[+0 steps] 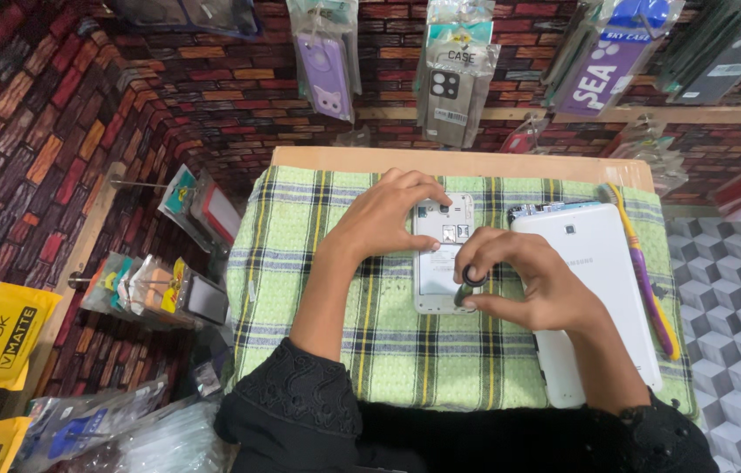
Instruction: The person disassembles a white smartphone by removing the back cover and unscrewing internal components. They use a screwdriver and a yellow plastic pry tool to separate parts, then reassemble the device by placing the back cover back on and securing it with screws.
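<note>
White phone, back cover off, is pinned steady by the left hand; the right hand, at three o'clock, pinches what looks like a screwdriver upright.

A large white tablet lies face down on the green checked cloth, a purple-and-yellow toothbrush just beside it, packaged phone cases hanging above.

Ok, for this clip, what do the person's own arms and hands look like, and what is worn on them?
Both hands are bare: the left hand and the right hand show no gloves, and no rings or watch can be made out. The forearms are uncovered. Black sleeves with a lacy, embroidered texture are pushed up near the elbows on both arms.
</note>
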